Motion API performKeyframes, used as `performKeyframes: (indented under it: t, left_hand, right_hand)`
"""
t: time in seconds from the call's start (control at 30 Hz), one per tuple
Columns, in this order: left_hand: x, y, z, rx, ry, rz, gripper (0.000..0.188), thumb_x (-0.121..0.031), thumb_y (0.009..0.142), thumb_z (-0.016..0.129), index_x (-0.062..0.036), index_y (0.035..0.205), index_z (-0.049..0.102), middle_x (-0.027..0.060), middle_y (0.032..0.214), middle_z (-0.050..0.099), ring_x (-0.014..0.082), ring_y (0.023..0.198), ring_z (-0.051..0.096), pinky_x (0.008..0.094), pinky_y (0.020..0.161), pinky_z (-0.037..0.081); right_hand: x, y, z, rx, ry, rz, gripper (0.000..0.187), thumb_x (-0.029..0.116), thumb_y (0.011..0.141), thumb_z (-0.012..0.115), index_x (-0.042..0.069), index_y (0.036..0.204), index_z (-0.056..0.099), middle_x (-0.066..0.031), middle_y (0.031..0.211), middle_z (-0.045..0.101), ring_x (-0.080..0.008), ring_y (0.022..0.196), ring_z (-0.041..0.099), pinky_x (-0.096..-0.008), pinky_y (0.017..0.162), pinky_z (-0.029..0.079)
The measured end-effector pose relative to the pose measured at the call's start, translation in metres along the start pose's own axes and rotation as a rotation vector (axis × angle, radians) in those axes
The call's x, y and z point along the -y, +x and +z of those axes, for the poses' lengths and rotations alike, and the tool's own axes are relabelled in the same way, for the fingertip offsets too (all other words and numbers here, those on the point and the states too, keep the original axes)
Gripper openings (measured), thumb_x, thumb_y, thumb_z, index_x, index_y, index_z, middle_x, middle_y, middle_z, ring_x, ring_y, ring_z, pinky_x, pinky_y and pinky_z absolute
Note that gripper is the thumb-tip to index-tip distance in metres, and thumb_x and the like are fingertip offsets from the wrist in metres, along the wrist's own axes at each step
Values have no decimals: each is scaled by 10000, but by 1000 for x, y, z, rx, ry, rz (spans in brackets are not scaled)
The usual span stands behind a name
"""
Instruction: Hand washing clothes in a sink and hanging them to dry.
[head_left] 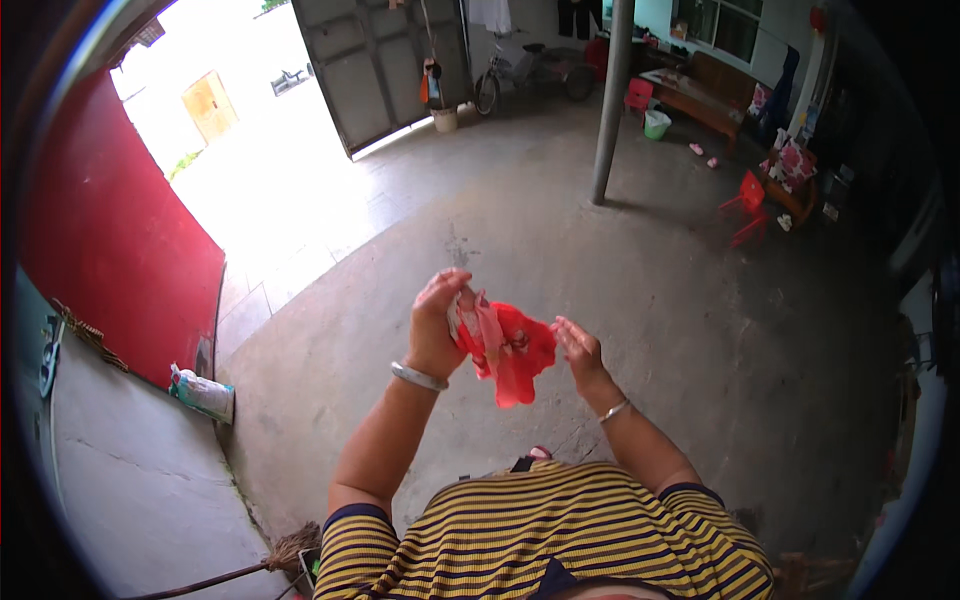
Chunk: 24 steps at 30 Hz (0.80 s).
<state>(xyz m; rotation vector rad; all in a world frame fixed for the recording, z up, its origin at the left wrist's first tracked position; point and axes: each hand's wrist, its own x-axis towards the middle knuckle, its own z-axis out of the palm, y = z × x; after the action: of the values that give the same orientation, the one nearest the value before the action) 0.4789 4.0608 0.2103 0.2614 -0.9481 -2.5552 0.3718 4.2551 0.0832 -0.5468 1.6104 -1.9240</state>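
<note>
In front of my body hangs a crumpled, thin red thing with paler pink folds (516, 375), perhaps a plastic bag or a cloth. My left hand (436, 325) grips its bunched upper left part, fingers curled round it. At its right edge, the fingertips of my right hand (583, 355) come together in a pinch on a corner. The red piece sags between the two hands above the concrete floor. Whether anything lies inside its folds is hidden.
A grey post (612, 110) rises from the concrete floor (640, 300). A white sack (203, 394) leans by the red door (120, 220). At lower left lies a broom (292, 548). A wooden bench (690, 98), green bin (656, 125) and red chair (748, 193) stand far right.
</note>
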Motion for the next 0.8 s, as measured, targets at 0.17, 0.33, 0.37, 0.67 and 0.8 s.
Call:
performKeyframes:
  t: [0.17, 0.33, 0.37, 0.67, 0.8]
  left_hand:
    - [-24, 63, 29, 521, -86, -16, 144, -122, 891, 429, -52, 954, 538, 10, 625, 403, 191, 712, 479, 309, 749, 413]
    - [-50, 141, -7, 148, -150, 154, 186, -135, 887, 437, -17, 996, 530, 41, 662, 476, 204, 748, 503, 325, 758, 436]
    - [-61, 157, -21, -46, -152, 236, 183, -135, 883, 447, -15, 994, 528, 42, 675, 489, 209, 757, 508, 333, 762, 441]
    - [-89, 285, -46, 422, -269, 135, 182, -171, 854, 452, -66, 984, 522, 22, 731, 492, 187, 727, 501, 413, 771, 453]
    - [-94, 348, -53, 478, -291, -10, 174, -177, 866, 447, -72, 976, 533, 12, 646, 457, 187, 678, 513, 407, 774, 481]
  right_hand:
    - [8, 64, -16, 314, 913, 294, 586, 471, 925, 397, 22, 1302, 404, -149, 1284, 478, -256, 1189, 466, -413, 1010, 362]
    - [33, 140, -21, 173, 745, 145, 501, 424, 885, 503, 17, 1176, 505, -142, 1145, 572, -250, 1082, 546, -408, 943, 430]
    - [46, 149, -24, 187, 558, -99, 495, 416, 881, 514, 15, 1171, 510, -140, 1122, 584, -240, 1064, 555, -399, 937, 433]
    - [-25, 271, 40, 203, 800, 220, 517, 382, 943, 369, 77, 1360, 343, -110, 1265, 509, -239, 1125, 513, -406, 962, 412]
    - [-18, 304, 91, 402, 916, 246, 458, 291, 953, 366, 69, 1353, 346, -93, 1253, 508, -221, 1115, 512, -372, 960, 423]
